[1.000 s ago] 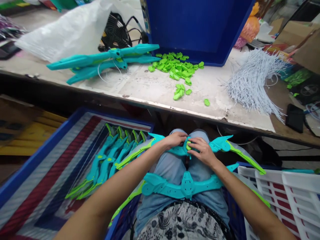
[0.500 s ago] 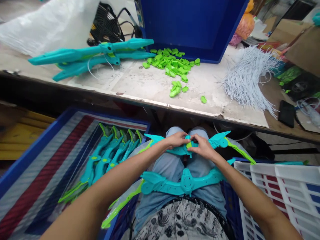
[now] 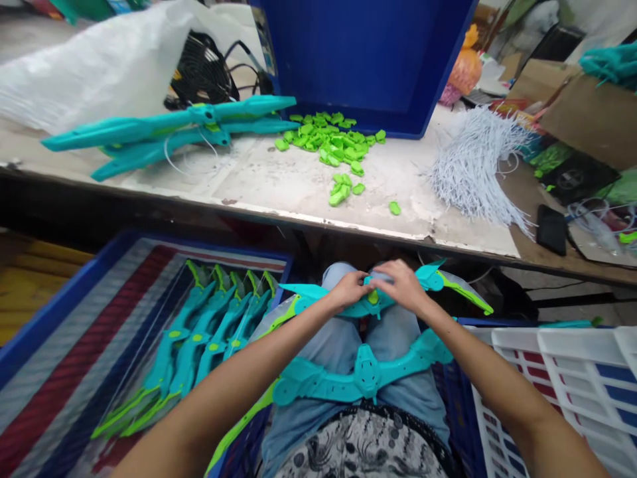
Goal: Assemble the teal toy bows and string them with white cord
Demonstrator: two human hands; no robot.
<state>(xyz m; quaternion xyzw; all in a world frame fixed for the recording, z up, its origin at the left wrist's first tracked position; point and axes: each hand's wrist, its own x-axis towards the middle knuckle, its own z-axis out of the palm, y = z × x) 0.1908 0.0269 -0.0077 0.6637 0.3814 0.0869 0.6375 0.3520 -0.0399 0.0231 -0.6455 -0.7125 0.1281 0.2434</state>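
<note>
A teal toy bow (image 3: 355,310) with lime-green limb tips lies across my knees. My left hand (image 3: 351,290) is closed on its middle, fingers pinching near the grip. Over the same spot, slightly blurred, my right hand (image 3: 402,287) bends its fingers onto the bow's centre. Between the hands a small green cap (image 3: 373,297) shows on the grip, partly covered by fingers. Closer to my body, a second teal bow (image 3: 331,385) rests on my lap, its centre plate facing up, with neither hand on it.
Several finished-looking bows (image 3: 192,338) lie in a blue-rimmed crate (image 3: 94,265) at left. On the table are loose green caps (image 3: 338,143), stacked teal bows (image 3: 149,126), white strings (image 3: 480,169), a blue bin (image 3: 358,60) and a phone (image 3: 551,229). A white plastic basket (image 3: 562,345) stands at right.
My right hand has shifted from pinching the green cap's side to lying over the bow's centre. The view has tilted slightly; both bows stay on my lap.
</note>
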